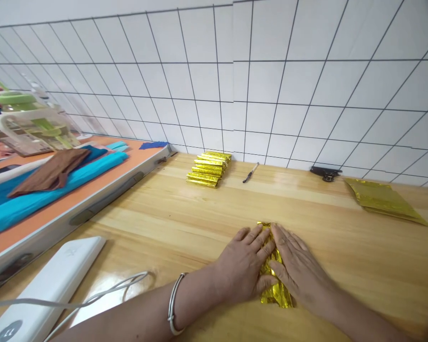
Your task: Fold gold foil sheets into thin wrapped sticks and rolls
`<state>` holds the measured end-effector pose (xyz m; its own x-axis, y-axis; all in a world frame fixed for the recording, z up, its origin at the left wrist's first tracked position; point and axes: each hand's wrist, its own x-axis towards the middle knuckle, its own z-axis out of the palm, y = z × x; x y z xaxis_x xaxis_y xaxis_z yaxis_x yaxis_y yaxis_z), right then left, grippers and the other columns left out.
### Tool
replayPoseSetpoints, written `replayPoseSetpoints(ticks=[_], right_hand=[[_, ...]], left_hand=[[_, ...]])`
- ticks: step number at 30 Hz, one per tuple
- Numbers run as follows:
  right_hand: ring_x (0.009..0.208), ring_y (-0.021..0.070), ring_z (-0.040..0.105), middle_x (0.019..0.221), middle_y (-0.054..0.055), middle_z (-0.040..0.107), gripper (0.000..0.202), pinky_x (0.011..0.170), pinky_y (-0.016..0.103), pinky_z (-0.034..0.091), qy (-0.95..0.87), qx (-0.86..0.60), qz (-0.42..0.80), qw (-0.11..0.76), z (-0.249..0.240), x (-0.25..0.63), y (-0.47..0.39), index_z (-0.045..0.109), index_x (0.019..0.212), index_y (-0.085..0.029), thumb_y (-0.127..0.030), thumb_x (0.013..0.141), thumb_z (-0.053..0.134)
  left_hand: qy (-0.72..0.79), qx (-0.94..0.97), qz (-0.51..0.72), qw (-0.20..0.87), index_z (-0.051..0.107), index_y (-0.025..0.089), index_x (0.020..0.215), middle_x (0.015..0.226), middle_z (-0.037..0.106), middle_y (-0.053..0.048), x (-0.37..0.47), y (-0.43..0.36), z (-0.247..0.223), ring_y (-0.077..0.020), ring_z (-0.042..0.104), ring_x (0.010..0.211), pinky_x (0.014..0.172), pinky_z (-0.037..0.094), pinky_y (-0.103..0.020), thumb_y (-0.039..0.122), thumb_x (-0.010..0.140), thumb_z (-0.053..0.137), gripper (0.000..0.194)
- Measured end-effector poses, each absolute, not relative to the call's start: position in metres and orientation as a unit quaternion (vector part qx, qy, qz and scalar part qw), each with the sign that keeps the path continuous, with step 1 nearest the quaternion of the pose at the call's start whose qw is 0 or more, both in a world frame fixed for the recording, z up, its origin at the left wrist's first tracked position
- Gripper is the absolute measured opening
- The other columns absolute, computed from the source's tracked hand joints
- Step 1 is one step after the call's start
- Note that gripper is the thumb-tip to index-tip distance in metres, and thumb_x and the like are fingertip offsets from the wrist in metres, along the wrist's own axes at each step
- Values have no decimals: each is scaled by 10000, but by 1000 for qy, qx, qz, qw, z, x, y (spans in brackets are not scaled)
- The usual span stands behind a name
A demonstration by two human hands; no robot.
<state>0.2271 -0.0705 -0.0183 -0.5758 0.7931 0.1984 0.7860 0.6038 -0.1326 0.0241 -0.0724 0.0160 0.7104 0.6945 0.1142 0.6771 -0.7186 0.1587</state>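
Note:
A crinkled strip of shiny gold foil (pixel 276 289) lies lengthwise on the wooden table in front of me. My left hand (pixel 248 261), with a silver bangle on its wrist, rests flat over the foil's left side, fingers extended. From the right, my right hand (pixel 299 266) lies on the foil too, its fingers stretched out and its thumb on the gold surface. The fingertips of both hands come close together near the far end. Much of the foil's middle is hidden beneath them; its near end shows between the wrists.
Several rolled gold foil pieces (pixel 209 168) lie in a row by the tiled wall. Along it are a pen (pixel 250 173), a black clip (pixel 326 173) and flat gold sheets (pixel 385 199). At left are a white power bank (pixel 50 289), cables, and an orange surface (pixel 89 194) with folded cloth.

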Motion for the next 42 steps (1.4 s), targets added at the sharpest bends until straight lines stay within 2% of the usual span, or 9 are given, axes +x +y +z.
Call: replayPoseSetpoints(ticks=[4,9,13,18,23,29,34,37,42], right_hand=[[1342,247,195,1479,113,180,708,1062,451,296,-886,-448,12,116,-18,226,-72,-31,1440,-170,-431,906,352],[1344,235,192,1482,99,175,708,1068,449,289,-886,-449,17,116,-18,227,-71,-48,1438,-182,-431,907,350],[1351,227,166,1482,101,176,677,1077,452,270,-888,-447,21,102,-16,228,-71,-11,1441,-171,-426,914,329],[1347,229,180,1473,105,208,617,1076,458,273,-889,-444,31,108,-12,227,-72,103,1439,-167,-398,916,332],[1327,229,249,1427,128,322,519,1061,458,309,-880,-455,42,134,-13,227,-71,284,1387,-142,-349,914,336],[1324,233,256,1412,120,353,443,1061,472,305,-881,-451,50,132,-13,228,-69,425,1298,-144,-339,910,338],[1329,226,244,1420,108,342,447,1068,467,292,-881,-455,53,122,-11,228,-69,426,1299,-149,-353,913,331],[1331,224,240,1425,98,335,459,1064,467,295,-882,-453,52,119,-11,228,-69,409,1318,-164,-366,915,322],[1349,236,177,1459,96,257,548,1074,474,259,-889,-449,35,87,-10,224,-71,284,1395,-164,-432,917,297]], left_hand=[[386,917,85,47,287,134,1353,1415,310,-144,27,-74,21,-295,249,1310,1045,199,-436,548,856,334,649],[404,909,97,42,444,156,1194,1288,450,-123,33,-77,27,-258,363,1228,999,276,-395,448,840,423,459],[409,905,111,39,499,169,1090,1256,473,-116,33,-78,28,-258,406,1186,969,306,-402,417,840,431,359],[418,901,108,34,499,154,1099,1247,491,-122,32,-81,27,-276,407,1194,999,278,-428,414,840,429,373],[428,898,101,23,503,142,1115,1250,496,-123,31,-80,26,-274,399,1207,1021,259,-429,371,840,423,367],[434,896,96,24,504,143,1116,1248,505,-122,27,-79,28,-281,377,1226,1025,259,-439,425,846,408,402],[434,896,94,27,512,157,1082,1263,498,-113,26,-78,26,-263,363,1246,1020,266,-434,426,882,352,372],[430,898,96,21,511,158,1067,1301,460,-117,27,-79,25,-264,338,1266,1014,273,-428,428,869,389,357],[429,899,89,18,502,157,1082,1261,487,-126,27,-81,28,-277,350,1252,1015,265,-435,439,840,436,377]])
